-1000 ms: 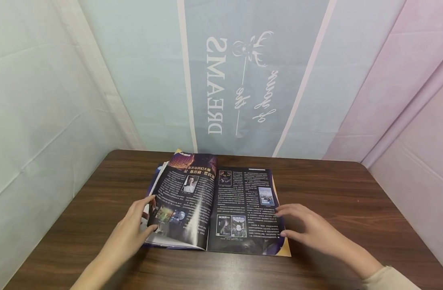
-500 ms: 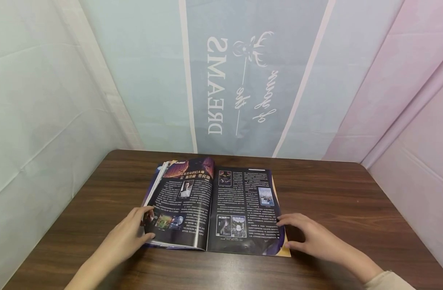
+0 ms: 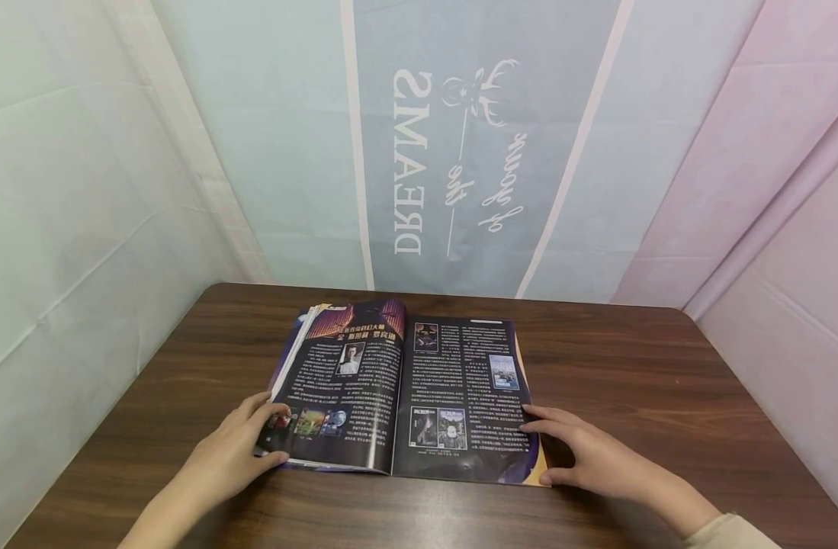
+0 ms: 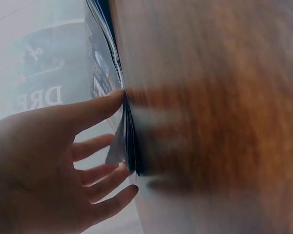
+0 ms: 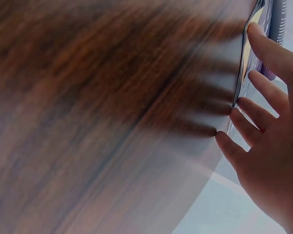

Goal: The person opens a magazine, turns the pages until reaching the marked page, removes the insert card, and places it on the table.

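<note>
A magazine (image 3: pixel 460 396) lies spread on the table, with dark printed pages on both sides of its fold. My left hand (image 3: pixel 223 450) is at the lower left edge of the left page, thumb and fingers spread along it. In the left wrist view, the thumb of the left hand (image 4: pixel 44 161) touches the page stack's edge, and one leaf stands a little apart near the fingers. On the other side, my right hand (image 3: pixel 590 454) rests its fingertips along the lower right edge. The right wrist view has the right hand (image 5: pixel 271 126) with its fingers spread and loosely bent.
The dark wood-grain table (image 3: pixel 638 366) extends beyond the magazine on every side. A pale blue and white cloth backdrop (image 3: pixel 309 152) with lettering stands behind its far edge. Pale cloth walls (image 3: pixel 69 229) flank it.
The left page has settled flatter to the left, and its glare has faded. My left hand has moved slightly left and down with it. The right hand has slid slightly toward the near corner.
</note>
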A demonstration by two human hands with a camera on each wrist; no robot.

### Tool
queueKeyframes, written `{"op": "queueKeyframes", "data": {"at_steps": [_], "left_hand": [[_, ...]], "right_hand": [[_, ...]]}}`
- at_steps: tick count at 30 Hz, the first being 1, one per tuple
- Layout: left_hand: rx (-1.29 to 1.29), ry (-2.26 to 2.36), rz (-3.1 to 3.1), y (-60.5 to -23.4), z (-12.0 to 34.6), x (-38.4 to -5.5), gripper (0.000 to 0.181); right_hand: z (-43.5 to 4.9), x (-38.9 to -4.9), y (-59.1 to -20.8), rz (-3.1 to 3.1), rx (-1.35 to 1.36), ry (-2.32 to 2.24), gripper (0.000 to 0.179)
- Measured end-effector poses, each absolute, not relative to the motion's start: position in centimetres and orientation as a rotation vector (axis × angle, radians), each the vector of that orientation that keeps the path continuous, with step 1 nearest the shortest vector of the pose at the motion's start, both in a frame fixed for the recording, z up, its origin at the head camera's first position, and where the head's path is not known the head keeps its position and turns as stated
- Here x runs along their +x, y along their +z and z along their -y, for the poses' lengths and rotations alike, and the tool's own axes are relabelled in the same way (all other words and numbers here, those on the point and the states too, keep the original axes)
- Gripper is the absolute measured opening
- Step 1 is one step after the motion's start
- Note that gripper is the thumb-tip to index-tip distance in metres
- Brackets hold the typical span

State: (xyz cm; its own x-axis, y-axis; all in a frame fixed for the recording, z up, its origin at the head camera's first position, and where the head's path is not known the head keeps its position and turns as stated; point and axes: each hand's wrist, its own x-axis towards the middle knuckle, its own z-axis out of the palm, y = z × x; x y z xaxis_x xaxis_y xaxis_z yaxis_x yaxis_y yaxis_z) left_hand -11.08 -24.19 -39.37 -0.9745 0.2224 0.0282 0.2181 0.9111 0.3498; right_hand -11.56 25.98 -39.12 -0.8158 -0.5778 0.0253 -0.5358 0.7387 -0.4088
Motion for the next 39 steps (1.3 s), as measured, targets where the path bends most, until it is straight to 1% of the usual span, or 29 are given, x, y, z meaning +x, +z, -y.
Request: {"op": "queueKeyframes", "data": {"at_steps": [6, 17, 25, 32, 39], "left_hand": [[0.389, 0.507, -3.052, -39.7, 24.9, -11.3, 0.062], [0.407, 0.544, -3.038, -39.8, 25.4, -11.5, 0.056], [0.425, 0.532, -3.045, -39.5, 25.3, -11.7, 0.054], [0.438, 0.503, -3.066, -38.6, 23.7, -11.6, 0.052], [0.541, 0.63, -3.11, -37.8, 20.5, -12.3, 0.041]], "right_hand": [[-25.9, -11.5, -39.2, -2.849, -0.917, -0.592, 0.057], [-25.3, -12.0, -38.9, -2.916, -0.864, -0.564, 0.046], [-24.4, -12.7, -38.4, -3.063, -0.966, -0.618, 0.043], [-23.6, -13.5, -38.0, -3.123, -0.99, -0.735, 0.041], [-22.7, -14.0, -37.1, -3.167, -0.979, -0.856, 0.04]]}}
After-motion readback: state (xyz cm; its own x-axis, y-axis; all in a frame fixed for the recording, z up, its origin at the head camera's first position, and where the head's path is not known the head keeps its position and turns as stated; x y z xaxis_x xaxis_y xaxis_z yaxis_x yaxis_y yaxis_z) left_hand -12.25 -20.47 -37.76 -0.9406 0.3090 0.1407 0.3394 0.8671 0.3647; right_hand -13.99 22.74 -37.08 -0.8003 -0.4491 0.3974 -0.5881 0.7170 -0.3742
